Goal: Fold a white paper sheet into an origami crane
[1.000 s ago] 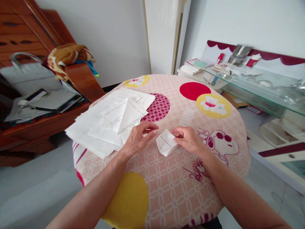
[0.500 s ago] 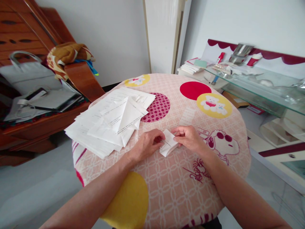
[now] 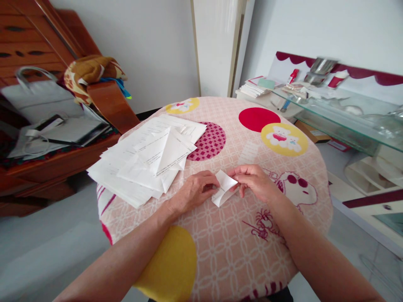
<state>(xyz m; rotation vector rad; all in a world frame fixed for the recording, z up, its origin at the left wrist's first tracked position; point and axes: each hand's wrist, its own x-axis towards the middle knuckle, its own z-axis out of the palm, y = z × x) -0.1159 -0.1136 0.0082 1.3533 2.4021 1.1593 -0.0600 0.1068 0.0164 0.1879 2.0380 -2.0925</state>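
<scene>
A small folded piece of printed white paper [image 3: 224, 188] is held between both hands above a round table with a pink cartoon-patterned cloth [image 3: 220, 251]. My left hand [image 3: 195, 191] pinches its left edge with closed fingers. My right hand [image 3: 255, 181] grips its right upper corner between thumb and fingers. The paper is creased, its lower part resting near the cloth. A loose pile of white printed sheets [image 3: 147, 157] lies on the table's left side, a hand's width from my left hand.
A wooden bench [image 3: 59, 163] at the left carries a grey bag [image 3: 40, 98], papers and a brown cloth bundle [image 3: 91, 73]. At the right, a glass shelf [image 3: 343, 113] holds metal cups, tubes and small items. White wall and a door frame stand behind the table.
My left hand moved right from beside the paper pile and closed on the small paper's left edge. My right hand has shifted slightly, and the paper is now folded over more.
</scene>
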